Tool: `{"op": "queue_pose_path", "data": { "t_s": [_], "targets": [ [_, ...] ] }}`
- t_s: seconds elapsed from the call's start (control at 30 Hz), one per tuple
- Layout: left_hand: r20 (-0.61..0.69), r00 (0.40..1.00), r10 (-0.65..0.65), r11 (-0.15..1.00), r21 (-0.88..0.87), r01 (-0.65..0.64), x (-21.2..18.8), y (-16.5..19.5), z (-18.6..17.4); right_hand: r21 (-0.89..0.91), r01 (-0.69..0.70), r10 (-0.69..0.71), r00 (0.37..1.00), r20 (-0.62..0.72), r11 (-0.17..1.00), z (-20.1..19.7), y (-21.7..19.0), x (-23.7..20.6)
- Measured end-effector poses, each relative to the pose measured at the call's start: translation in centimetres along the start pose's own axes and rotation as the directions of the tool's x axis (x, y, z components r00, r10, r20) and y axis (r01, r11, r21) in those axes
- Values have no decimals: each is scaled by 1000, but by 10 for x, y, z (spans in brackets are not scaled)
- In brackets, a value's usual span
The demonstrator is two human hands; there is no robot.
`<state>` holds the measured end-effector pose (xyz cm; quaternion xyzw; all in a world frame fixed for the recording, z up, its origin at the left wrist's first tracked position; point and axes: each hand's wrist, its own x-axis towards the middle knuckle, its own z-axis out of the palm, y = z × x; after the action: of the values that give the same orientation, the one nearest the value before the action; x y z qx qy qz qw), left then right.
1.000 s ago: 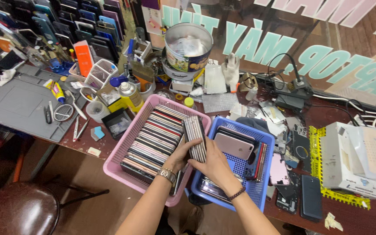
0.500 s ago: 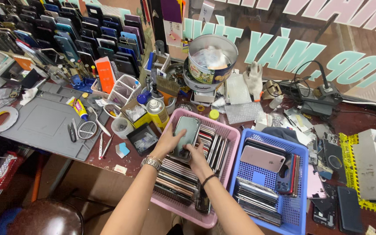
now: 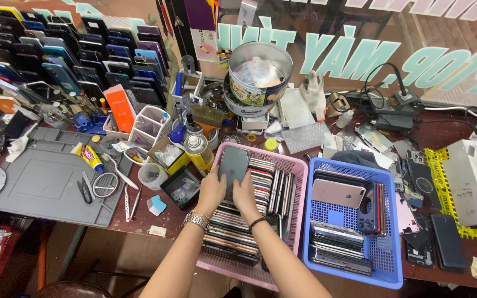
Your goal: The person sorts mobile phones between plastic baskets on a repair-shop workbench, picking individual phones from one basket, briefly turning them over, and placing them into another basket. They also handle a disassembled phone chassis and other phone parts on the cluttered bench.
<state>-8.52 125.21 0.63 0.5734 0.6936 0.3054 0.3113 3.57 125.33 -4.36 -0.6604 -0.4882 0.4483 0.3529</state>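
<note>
Closest to the camera both forearms come up from the bottom edge, elbows cut off, so you only get wrist to fingers. The left hand (image 3: 212, 191) with a metal watch and the right hand (image 3: 245, 194) with a dark wristband are both curled around one dark phone (image 3: 233, 165), gripping its lower part from either side, fingers mostly hidden behind it. The phone is back-side up, held over the pink basket (image 3: 296, 190), just above the stack of phones (image 3: 238, 232) packed on edge in there. How many phones are in that stack is hard to say, since the arms cover part of it and the basket's near corner runs under them. Just right of it sits a blue basket (image 3: 385, 221) with more phones, one pinkish one lying flat on top; its near rim almost hits the frame edge. Left of the hands there's a grey work mat (image 3: 45, 182) on the surface with small tools I can't really make out. Further back is a yellow spray can (image 3: 199, 152), then a round tin (image 3: 258, 77) stacked on another tin, its contents just a pale blur. On the far left, rows of phones (image 3: 62, 60) stand on a rack, cropped at the edge. A white box (image 3: 473, 182) on the right is also cut off.
</note>
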Motion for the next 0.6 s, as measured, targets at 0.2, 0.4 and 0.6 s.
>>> {"op": "queue_pose_path", "data": {
  "t_s": [0.2, 0.4, 0.6],
  "targets": [
    [-74, 996, -52, 997, -54, 48, -1, 10, -11, 142, -130, 116, 988, 102, 981, -1, -4, 2],
    [-314, 883, 350, 937, 126, -326, -21, 66, 19, 417, -137, 83, 986, 147, 898, -77, 15, 26],
    [73, 901, 428, 902, -104, -419, -29, 125, 95, -189, 184, -231, 934, -272, 965, -250, 57, 40]
  ]
}}
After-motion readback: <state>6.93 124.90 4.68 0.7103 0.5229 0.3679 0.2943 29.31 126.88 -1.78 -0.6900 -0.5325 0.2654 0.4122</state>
